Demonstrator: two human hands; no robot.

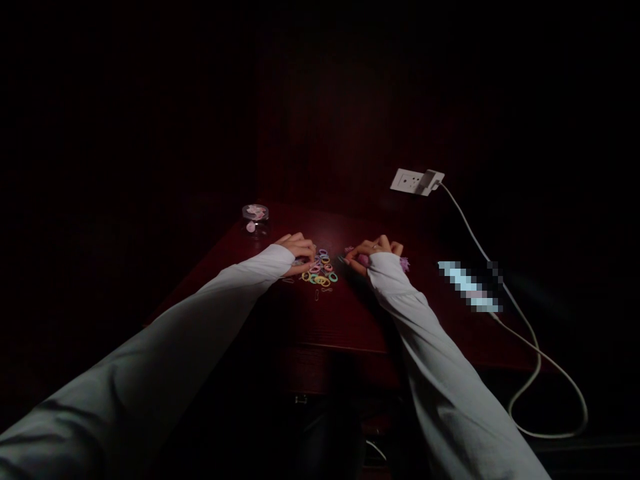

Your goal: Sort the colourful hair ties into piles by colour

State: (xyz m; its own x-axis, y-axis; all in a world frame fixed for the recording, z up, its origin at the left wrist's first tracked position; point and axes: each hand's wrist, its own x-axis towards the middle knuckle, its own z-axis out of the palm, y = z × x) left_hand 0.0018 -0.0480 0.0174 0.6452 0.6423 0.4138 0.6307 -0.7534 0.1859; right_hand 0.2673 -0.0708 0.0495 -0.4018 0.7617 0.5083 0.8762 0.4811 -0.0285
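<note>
Colourful rings (321, 280) are lying in a loose pile midway across the dark red table (325, 327). The left hand (300, 249) is resting at the pile's left edge, fingers bent; the right hand (374, 250) is arching over purple pieces (405, 265) to the right. I cannot tell whether either is grasping anything. Careful handling is probably calling for light fingertip pinches, leaving the small loops (317, 295) on the near side undisturbed.

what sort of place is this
Probably a room in a home, though it is too dark to be sure: a dark red table, small coloured rings and a wall socket.
</note>
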